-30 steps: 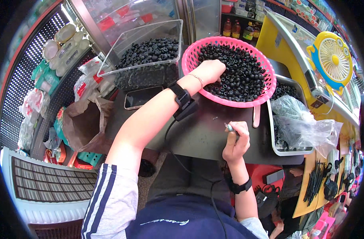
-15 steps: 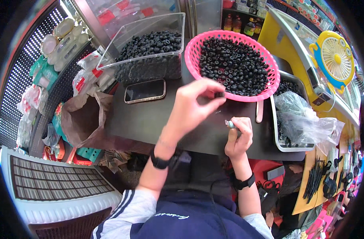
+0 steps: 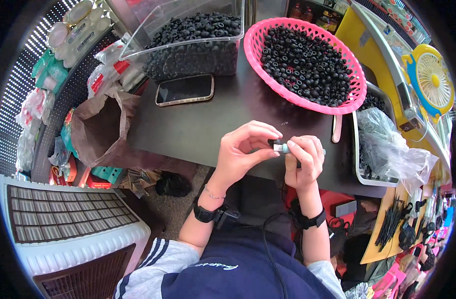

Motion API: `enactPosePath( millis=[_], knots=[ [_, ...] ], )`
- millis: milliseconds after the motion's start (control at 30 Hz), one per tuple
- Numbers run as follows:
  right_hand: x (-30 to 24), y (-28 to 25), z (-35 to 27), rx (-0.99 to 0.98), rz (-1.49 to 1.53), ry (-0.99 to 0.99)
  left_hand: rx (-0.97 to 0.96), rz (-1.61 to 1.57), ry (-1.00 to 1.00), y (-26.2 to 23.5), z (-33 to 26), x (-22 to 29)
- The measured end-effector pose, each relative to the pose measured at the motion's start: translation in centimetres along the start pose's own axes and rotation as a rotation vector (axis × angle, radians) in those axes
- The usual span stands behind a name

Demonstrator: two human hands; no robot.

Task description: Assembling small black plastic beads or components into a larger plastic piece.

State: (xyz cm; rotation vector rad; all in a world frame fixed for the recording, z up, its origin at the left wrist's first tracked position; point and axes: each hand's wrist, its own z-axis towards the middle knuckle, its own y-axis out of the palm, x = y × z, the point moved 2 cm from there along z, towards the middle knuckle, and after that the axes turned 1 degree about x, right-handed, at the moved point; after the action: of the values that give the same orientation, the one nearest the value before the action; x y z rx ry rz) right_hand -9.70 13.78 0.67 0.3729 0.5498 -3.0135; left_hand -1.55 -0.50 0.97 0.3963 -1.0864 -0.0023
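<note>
Over the near edge of the dark table, my two hands meet. My left hand pinches a small black round piece between thumb and fingers. My right hand is closed around a small tool with a pale blue handle. The tool's short, light-coloured tip points left at the black piece; whether they touch I cannot tell. Beyond my hands, a pink basket holds many similar black pieces, a lot of them showing a ring-shaped opening. More black round pieces fill a clear plastic box at the far left.
A phone lies in front of the box. Beside the basket are a flat pale stick and a white-rimmed tray with plastic bags on it. A brown bag stands left; a yellow-and-blue fan stands right.
My left hand has come back from the basket's near rim with the black piece, toward my right hand. The tool now meets or nearly meets it. The whole view has shifted slightly.
</note>
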Motion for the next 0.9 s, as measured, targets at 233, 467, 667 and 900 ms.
enactPosePath(
  millis=[233,467,667,900],
  knots=[
    [-0.03,0.08,0.08,-0.001,-0.006,-0.013,0.032,0.021,0.01,-0.07,-0.2,-0.25],
    [-0.11,0.17,-0.01,-0.012,-0.006,-0.021,0.064,0.121,0.07,-0.13,-0.23,-0.05],
    [-0.17,0.14,-0.03,-0.022,-0.019,-0.028,0.107,0.21,0.107,-0.01,-0.36,0.16],
    [-0.28,0.05,0.01,-0.024,-0.05,-0.028,0.149,0.277,0.11,0.3,-0.59,0.12]
  ],
)
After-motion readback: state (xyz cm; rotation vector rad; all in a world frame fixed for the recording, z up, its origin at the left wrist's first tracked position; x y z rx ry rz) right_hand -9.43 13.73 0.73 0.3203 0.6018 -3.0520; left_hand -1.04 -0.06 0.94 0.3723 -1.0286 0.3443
